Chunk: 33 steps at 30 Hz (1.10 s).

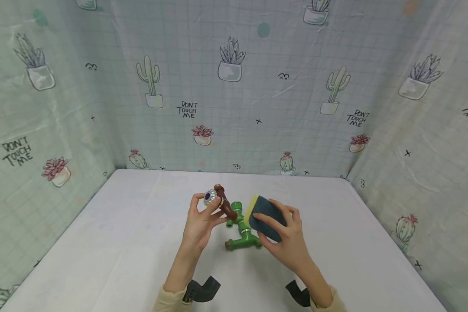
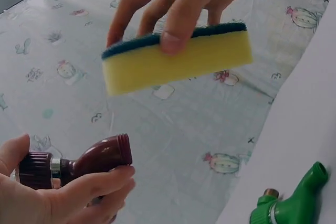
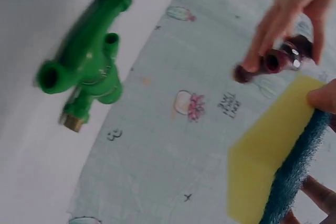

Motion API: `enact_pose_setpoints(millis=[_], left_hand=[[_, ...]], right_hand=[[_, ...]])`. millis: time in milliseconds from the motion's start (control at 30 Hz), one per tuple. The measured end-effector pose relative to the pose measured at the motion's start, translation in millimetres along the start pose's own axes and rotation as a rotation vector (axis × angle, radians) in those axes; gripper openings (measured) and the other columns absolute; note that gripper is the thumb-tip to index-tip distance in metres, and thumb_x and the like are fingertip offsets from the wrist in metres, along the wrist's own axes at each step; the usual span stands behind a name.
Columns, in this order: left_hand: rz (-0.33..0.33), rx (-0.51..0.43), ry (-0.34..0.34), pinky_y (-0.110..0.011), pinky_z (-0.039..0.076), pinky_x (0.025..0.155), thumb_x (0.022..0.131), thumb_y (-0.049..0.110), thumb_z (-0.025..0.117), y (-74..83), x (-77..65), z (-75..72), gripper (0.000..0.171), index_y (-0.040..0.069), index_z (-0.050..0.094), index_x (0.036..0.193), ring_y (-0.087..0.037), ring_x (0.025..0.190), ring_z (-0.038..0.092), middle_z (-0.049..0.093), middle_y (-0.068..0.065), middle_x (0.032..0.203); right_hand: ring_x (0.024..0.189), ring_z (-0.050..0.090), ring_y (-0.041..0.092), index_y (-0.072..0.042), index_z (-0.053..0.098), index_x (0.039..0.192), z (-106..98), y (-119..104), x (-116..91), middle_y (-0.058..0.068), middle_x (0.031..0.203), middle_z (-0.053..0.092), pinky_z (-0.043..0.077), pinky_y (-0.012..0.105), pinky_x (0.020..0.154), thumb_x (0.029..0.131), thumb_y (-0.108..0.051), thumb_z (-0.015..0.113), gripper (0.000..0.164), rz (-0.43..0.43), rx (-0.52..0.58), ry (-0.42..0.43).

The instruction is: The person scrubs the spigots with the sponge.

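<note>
My left hand [image 1: 199, 225] grips a dark red tap [image 1: 225, 207], its thumb and fingers around the body near a clear, faceted handle with a blue centre. In the left wrist view the tap's threaded mouth [image 2: 124, 149] points up and right. The right hand [image 1: 290, 245] pinches a sponge [image 1: 271, 214] by its edges, yellow on one side with a dark blue-green scouring layer on the other. The sponge and the red tap are held apart, both above the table. Below and between the hands, green tapware [image 1: 245, 238] with brass threaded ends lies on the table; whether it is one piece or two I cannot tell.
The white table [image 1: 140, 242] is enclosed at the back and both sides by a pale curtain [image 1: 234, 104] printed with potted cacti. A black band piece [image 1: 203, 291] sits at the left wrist and another [image 1: 297, 294] at the right.
</note>
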<state>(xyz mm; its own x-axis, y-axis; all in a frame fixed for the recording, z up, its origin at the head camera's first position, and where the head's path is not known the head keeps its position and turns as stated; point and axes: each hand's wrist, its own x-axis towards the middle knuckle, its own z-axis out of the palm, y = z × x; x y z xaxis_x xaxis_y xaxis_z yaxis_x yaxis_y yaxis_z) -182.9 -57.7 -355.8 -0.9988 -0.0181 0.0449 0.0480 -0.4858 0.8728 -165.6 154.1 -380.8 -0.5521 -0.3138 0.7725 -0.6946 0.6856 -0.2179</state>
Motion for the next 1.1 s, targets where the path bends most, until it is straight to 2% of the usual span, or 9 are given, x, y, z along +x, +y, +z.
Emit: enact_pose_setpoints(millis=[200,267,367,567,700,800,900,1000,1100], left_hand=[[-0.149,-0.004,-0.2,-0.054,0.041,0.09,0.091,0.029,0.048,-5.3,1.6,-2.4,0.023,0.018,0.036,0.107,-0.035,0.108,0.051,0.043,-0.02,0.122],[-0.17,0.017,-0.282,-0.052,0.038,0.094,0.09,0.038,0.044,-6.5,2.1,-2.8,0.036,0.014,0.036,0.115,-0.035,0.114,0.045,0.037,-0.022,0.127],[-0.198,0.046,-0.318,-0.047,0.04,0.095,0.087,0.042,0.046,-7.0,2.3,-3.4,0.057,0.005,0.034,0.128,-0.034,0.116,0.044,0.036,-0.021,0.128],[-0.201,0.041,-0.178,-0.032,0.05,0.077,0.09,0.01,0.051,-6.2,2.0,-0.3,0.049,0.013,0.025,0.131,-0.02,0.089,0.06,0.053,-0.01,0.108],[-0.212,0.043,-0.101,-0.031,0.051,0.07,0.087,0.003,0.053,-8.1,2.6,0.7,0.057,0.009,0.019,0.133,-0.015,0.08,0.061,0.054,-0.016,0.107],[-0.216,0.077,-0.088,-0.03,0.053,0.07,0.086,0.004,0.056,-8.5,3.3,0.2,0.053,-0.004,0.03,0.131,-0.013,0.082,0.062,0.056,-0.015,0.105],[-0.162,0.133,-0.058,-0.03,0.053,0.069,0.084,0.003,0.059,-7.4,3.0,1.0,0.046,-0.004,0.041,0.126,-0.013,0.081,0.063,0.061,-0.01,0.097],[-0.093,0.212,-0.019,-0.032,0.054,0.068,0.082,0.004,0.062,-5.9,2.1,2.9,0.045,-0.001,0.045,0.124,-0.014,0.079,0.064,0.063,-0.011,0.094],[-0.053,0.293,-0.008,-0.033,0.055,0.067,0.081,0.006,0.064,-4.8,1.3,5.6,0.045,0.0,0.047,0.122,-0.016,0.076,0.065,0.064,-0.014,0.093]], right_hand=[[0.109,0.033,0.025,-0.031,0.06,0.111,-1,-6,7,0.01,0.132,0.042,0.042,0.051,0.078,0.073,-0.026,0.071,0.04,-0.001,0.088,-0.03],[0.109,0.033,0.025,-0.031,0.06,0.111,0,-8,7,0.009,0.132,0.042,0.043,0.051,0.078,0.074,-0.029,0.071,0.039,-0.006,0.078,-0.036],[0.108,0.034,0.025,-0.031,0.061,0.111,0,-8,5,0.009,0.132,0.042,0.043,0.051,0.077,0.077,-0.033,0.067,0.034,0.009,0.073,-0.019],[0.108,0.034,0.025,-0.029,0.061,0.111,-4,-6,6,0.01,0.133,0.042,0.041,0.05,0.078,0.074,-0.026,0.071,0.038,0.038,0.082,0.001],[0.108,0.033,0.025,-0.027,0.062,0.11,-10,-3,4,0.012,0.133,0.041,0.041,0.048,0.077,0.077,-0.031,0.068,0.034,0.041,0.088,0.035],[0.109,0.034,0.027,-0.027,0.064,0.108,-14,1,3,0.014,0.132,0.043,0.04,0.049,0.078,0.084,-0.04,0.056,0.029,-0.037,0.059,0.087],[0.112,0.034,0.032,-0.027,0.065,0.107,-17,4,3,0.015,0.131,0.044,0.036,0.052,0.079,0.087,-0.04,0.049,0.028,-0.159,0.008,0.116],[0.116,0.033,0.036,-0.031,0.063,0.109,-18,5,4,0.014,0.133,0.043,0.032,0.054,0.083,0.088,-0.035,0.048,0.026,-0.262,-0.05,0.061],[0.119,0.033,0.038,-0.035,0.06,0.112,-16,5,3,0.012,0.135,0.042,0.029,0.051,0.085,0.08,-0.024,0.06,0.034,-0.323,-0.09,-0.035]])
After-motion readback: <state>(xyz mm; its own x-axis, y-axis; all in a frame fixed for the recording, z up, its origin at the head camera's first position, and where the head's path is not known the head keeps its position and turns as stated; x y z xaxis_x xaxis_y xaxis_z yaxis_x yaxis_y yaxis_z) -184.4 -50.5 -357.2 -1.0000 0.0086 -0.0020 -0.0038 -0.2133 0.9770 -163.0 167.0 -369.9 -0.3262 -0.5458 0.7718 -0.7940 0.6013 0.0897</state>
